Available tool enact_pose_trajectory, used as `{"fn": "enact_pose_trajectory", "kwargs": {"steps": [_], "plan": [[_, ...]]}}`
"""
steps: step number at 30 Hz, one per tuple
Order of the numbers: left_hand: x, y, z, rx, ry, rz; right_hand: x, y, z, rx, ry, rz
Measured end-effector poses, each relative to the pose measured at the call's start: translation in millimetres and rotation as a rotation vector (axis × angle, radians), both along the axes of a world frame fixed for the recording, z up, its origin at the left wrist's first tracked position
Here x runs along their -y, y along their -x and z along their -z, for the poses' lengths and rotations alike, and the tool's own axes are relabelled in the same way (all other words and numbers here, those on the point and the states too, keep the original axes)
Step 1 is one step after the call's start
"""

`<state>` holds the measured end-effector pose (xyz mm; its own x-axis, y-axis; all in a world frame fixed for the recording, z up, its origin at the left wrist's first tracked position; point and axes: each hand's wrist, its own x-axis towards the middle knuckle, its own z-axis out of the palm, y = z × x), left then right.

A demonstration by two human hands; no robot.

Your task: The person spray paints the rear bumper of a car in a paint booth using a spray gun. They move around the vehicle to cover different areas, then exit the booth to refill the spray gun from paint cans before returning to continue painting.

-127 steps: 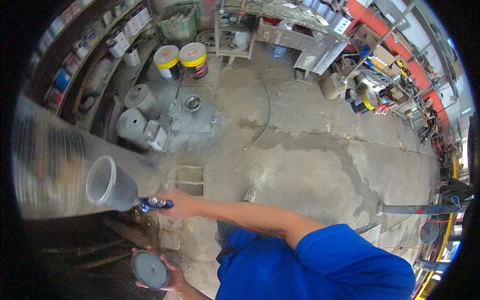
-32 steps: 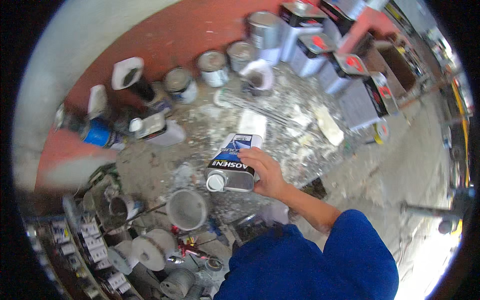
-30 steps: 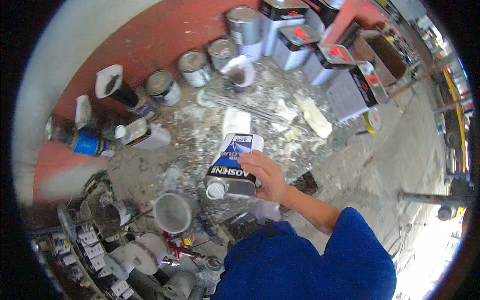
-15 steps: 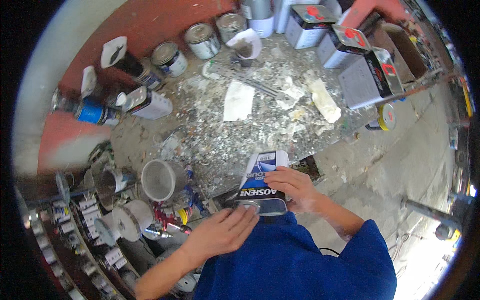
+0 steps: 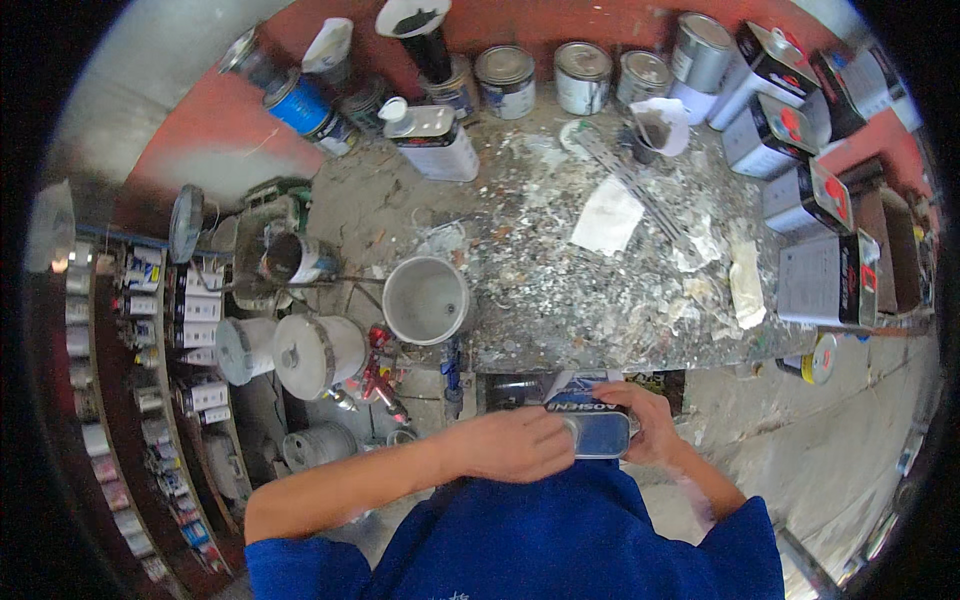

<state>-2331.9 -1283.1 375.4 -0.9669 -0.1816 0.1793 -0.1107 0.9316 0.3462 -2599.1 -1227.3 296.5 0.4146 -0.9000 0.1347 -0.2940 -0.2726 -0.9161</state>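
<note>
A rectangular metal tin (image 5: pixel 602 436) with a grey end and a blue, white and black label is held against my front, just below the bench's near edge. My right hand (image 5: pixel 648 420) wraps around its right side, thumb and fingers closed on it. Across the tin's left part lies my left hand (image 5: pixel 520 443), palm down with the fingers together and bent over it. Those fingers cover whatever is at that end of the tin.
Ahead is a paint-spattered bench (image 5: pixel 520 300) bearing a white paper sheet (image 5: pixel 608 216) and a metal strip (image 5: pixel 630 182). Round cans (image 5: pixel 583 80) and rectangular tins (image 5: pixel 808 197) line its back and right. At left are a grey cup (image 5: pixel 426 300), a red spray gun (image 5: pixel 380 375) and shelves (image 5: pixel 160 350).
My view has turned, so the bench things sit farther right in the picture. The tin is tipped, showing more of its grey end and less label. Both hands remain on it.
</note>
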Motion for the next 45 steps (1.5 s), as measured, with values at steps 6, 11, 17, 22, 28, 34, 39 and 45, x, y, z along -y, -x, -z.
{"fn": "enact_pose_trajectory", "kwargs": {"steps": [6, 11, 17, 22, 28, 34, 39, 45], "plan": [[-7.7, 2.1, -0.9, 0.123, -1.152, -1.084, -1.2, -19.0, 1.6, -0.16, -0.047, 0.135], [-11.1, -22.0, 12.5, 0.05, -0.459, -0.554, 24.3, -14.1, -7.8, -0.247, -0.065, -0.053], [-0.3, -30.8, 23.5, 0.015, -0.279, -0.268, 45.1, -8.1, -20.2, -0.255, -0.186, -0.239], [-6.5, -27.1, 13.0, -0.028, -0.762, -0.792, 47.8, -16.8, -31.7, -0.286, -0.236, -0.192], [-21.6, -33.4, 26.2, -0.328, -1.646, -1.287, 53.9, -30.1, -40.0, -0.351, -0.022, -0.188], [-34.1, -79.0, 21.8, -0.496, -1.708, -1.357, 55.8, -32.0, -55.3, -0.431, -0.112, -0.064], [-62.6, -87.8, 35.6, -0.665, -1.547, -1.343, 77.3, -38.6, -102.4, -0.468, -0.099, 0.02], [-81.0, -92.6, 41.8, -0.681, -1.417, -1.402, 120.9, -55.5, -146.5, -0.546, 0.063, 0.0]]}}
